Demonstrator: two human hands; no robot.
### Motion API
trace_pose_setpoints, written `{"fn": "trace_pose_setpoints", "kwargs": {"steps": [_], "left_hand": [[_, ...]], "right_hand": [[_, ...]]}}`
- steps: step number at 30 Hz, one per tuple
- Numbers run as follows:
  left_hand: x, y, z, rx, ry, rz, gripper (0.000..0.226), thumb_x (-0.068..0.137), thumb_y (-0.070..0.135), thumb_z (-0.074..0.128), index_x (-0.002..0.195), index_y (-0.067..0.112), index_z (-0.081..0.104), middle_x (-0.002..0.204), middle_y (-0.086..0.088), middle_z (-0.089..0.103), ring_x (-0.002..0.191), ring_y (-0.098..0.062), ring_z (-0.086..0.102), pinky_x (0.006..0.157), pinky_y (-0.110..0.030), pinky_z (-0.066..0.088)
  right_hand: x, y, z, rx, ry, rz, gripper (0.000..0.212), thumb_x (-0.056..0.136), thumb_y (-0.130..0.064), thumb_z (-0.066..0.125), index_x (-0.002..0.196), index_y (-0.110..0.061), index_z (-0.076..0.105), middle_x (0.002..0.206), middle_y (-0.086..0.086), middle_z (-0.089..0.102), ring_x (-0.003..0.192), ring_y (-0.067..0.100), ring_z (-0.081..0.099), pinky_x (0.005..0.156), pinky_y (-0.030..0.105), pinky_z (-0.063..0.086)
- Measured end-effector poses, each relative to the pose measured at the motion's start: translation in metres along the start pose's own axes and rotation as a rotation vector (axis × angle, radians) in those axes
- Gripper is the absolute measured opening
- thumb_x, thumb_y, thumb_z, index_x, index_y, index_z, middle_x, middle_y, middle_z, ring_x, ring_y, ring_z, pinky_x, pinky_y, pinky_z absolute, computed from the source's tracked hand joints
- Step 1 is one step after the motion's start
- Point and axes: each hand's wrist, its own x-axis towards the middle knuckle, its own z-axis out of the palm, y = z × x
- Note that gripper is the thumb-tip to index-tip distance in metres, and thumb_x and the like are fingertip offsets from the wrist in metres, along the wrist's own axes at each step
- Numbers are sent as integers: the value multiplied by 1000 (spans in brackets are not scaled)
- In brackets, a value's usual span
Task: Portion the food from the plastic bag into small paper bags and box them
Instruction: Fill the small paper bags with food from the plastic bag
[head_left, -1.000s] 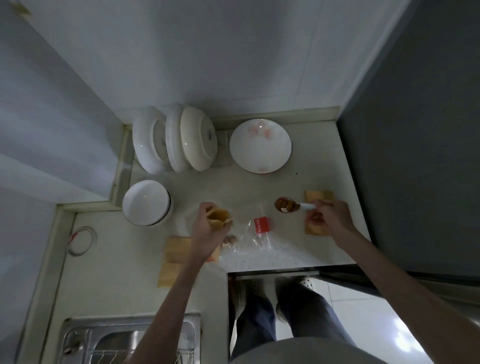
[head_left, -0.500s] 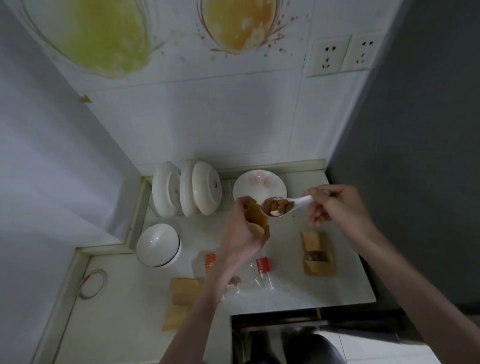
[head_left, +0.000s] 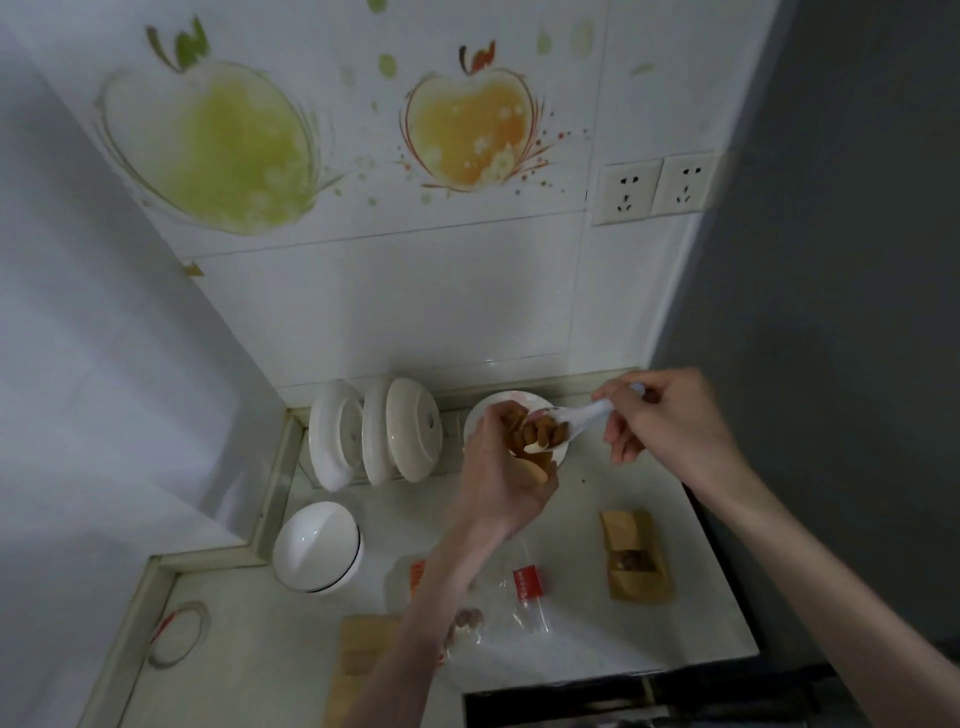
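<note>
You hold a small brown paper bag (head_left: 524, 457) raised above the counter, its mouth open and turned to the spoon. The white spoon (head_left: 574, 418) is tilted at the bag's mouth, its bowl full of brown food pieces (head_left: 545, 434). The clear plastic bag (head_left: 498, 608) with a red label lies flat on the counter, a few brown pieces inside it. One filled paper bag (head_left: 635, 557) lies flat at the right. More flat paper bags (head_left: 358, 654) lie at the near left.
</note>
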Motion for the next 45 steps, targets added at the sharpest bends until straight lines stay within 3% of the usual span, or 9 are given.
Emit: {"fn": "trace_pose_setpoints", "kwargs": {"steps": [4,10,14,17,26,30,38,41,45], "left_hand": [[3,8,-1,-8,31,65,62,68,28,75,110,45,32,104,26,49,97,-3,53,84,-25,47],[1,9,-1,-75,12,61,62,69,27,76,114,41,34,111,8,54,103,-13,57,86,-31,51],[-3,12,-1,-121,37,59,63,68,32,75,114,46,35,112,13,53,102,-7,57,82,-14,46],[-7,14,-2,-157,55,69,67,68,32,76,115,55,33,112,25,51,102,-5,59,79,-9,46],[-18,16,1,-218,66,26,67,69,34,77,119,46,35,112,25,52,99,-7,61,75,-18,54],[-25,12,4,-212,15,-21,64,68,32,74,117,46,37,111,26,49,99,-10,58,73,-19,53],[-36,7,7,-197,-64,-137,61,68,2,69,117,27,45,90,15,57,80,5,60,63,-7,47],[-43,4,0,-209,-124,-100,65,66,-1,68,119,26,43,103,9,54,92,-7,58,73,-15,51],[-54,-6,-5,-214,-179,-98,64,64,0,67,118,25,43,113,3,51,104,-15,54,84,-33,52]], "right_hand": [[-5,-6,-1,-101,21,-79,26,89,-6,52,74,-13,71,48,7,63,36,21,59,38,22,44],[-22,-21,-5,-412,-2,-392,22,91,-12,57,78,-16,73,49,-3,60,38,16,54,42,36,48],[-31,-26,-3,-505,-34,-552,17,92,-10,57,85,-8,73,52,-10,55,48,9,54,44,17,40],[-35,-24,-3,-508,-22,-592,15,92,-9,58,89,-6,73,56,-13,54,49,2,53,46,14,39],[-47,-20,-10,-318,130,-633,15,92,-8,57,91,-10,72,56,-18,55,48,14,53,39,20,39],[-46,-12,-15,-216,199,-567,17,93,-12,56,94,-13,73,54,-12,58,41,18,50,41,35,41],[-45,6,-26,-150,246,-472,21,92,-20,54,85,-32,70,57,-8,61,40,14,53,41,28,45],[-47,12,-25,-94,229,-413,21,90,-22,53,83,-35,69,56,-8,61,39,10,53,42,15,41],[-48,22,-24,-55,240,-336,20,88,-25,53,82,-31,71,54,-6,60,39,9,51,43,17,41]]}}
